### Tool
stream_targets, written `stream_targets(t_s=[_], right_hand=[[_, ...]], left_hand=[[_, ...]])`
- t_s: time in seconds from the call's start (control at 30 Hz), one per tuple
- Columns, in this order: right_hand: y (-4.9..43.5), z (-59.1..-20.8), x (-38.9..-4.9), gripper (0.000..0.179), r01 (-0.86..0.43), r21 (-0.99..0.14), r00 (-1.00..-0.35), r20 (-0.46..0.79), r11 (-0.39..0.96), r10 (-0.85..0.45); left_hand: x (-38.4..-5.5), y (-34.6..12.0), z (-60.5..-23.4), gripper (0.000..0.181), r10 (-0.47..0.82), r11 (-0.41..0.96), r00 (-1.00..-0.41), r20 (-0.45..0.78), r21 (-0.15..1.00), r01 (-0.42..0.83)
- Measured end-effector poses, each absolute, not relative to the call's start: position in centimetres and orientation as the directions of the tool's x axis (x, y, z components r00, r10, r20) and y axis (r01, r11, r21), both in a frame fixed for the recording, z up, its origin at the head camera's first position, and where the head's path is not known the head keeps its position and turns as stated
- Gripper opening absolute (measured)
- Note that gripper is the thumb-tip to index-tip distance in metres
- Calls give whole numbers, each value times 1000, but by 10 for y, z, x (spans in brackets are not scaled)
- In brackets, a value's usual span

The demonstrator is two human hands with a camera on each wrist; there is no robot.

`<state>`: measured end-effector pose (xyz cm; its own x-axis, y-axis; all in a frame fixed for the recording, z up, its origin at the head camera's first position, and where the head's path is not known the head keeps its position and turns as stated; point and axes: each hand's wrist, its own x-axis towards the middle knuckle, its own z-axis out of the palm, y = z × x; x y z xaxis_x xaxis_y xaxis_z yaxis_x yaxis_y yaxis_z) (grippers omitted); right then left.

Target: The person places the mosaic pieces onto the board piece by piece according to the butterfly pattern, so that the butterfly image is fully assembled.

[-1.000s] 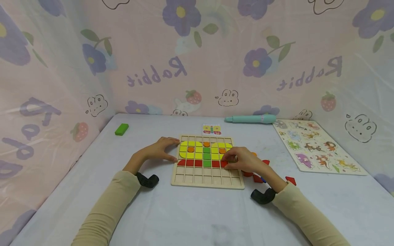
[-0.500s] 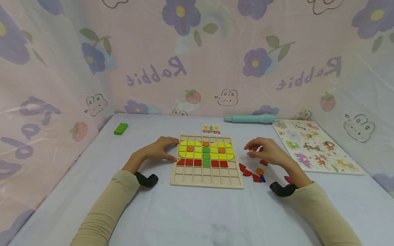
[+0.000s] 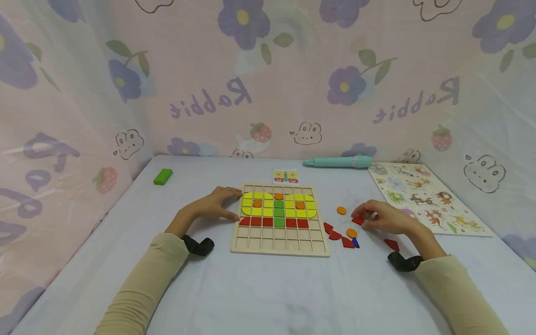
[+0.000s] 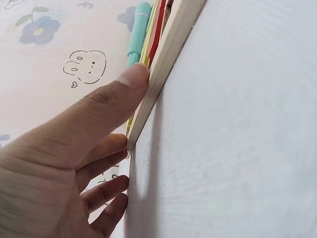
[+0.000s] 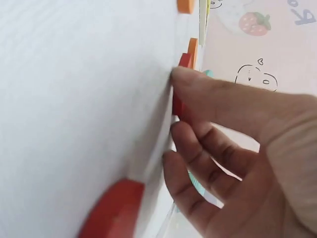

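Note:
At the left side of a wooden grid board (image 3: 282,246), my left hand (image 3: 215,204) touches the edge with thumb and fingertips, its fingers loosely spread. Yellow, orange, green and red tiles form a pattern in the board's grid. To the right of the board, my right hand (image 3: 385,217) pinches a small red tile (image 3: 358,221) between thumb and finger, low at the tabletop. In the right wrist view the thumb (image 5: 198,82) partly covers that red tile (image 5: 177,101). The left wrist view has the left thumb (image 4: 133,77) against the board's rim (image 4: 163,64).
Loose red tiles (image 3: 335,235), two orange discs (image 3: 341,211) and a blue piece (image 3: 355,243) lie right of the board. A pattern card (image 3: 286,176) and a teal pen (image 3: 337,162) are behind it. An animal puzzle (image 3: 431,200) is far right, a green block (image 3: 163,177) far left.
My right hand has left the board's red row and moved right, down to a red tile, which it now pinches. An orange disc behind it has come into view. The left hand stays put.

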<state>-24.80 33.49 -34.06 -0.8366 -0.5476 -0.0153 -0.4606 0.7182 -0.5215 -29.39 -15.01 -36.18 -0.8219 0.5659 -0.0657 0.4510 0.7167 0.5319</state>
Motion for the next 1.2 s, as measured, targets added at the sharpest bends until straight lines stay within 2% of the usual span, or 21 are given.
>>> stream_targets(t_s=[0.37,0.63,0.9,1.2], right_hand=[[328,-345,-253,23,-448,-489,-864,21,748,-504],[287,-344,-248,24,-454,-545,-862,69,704,-503],[244,-345,-243,25,-479,-537,-841,55,694,-538],[228,-349,-246,25,-464,-538,-841,20,703,-540]], left_hand=[[-293,-150,-361,78,568,716,-821,-61,528,456],[-294,-150,-361,78,565,718,-823,-69,532,449],[-293,-150,-361,78,559,718,-826,-69,538,441],[-293,-149,-360,78,562,716,-824,-65,537,446]])
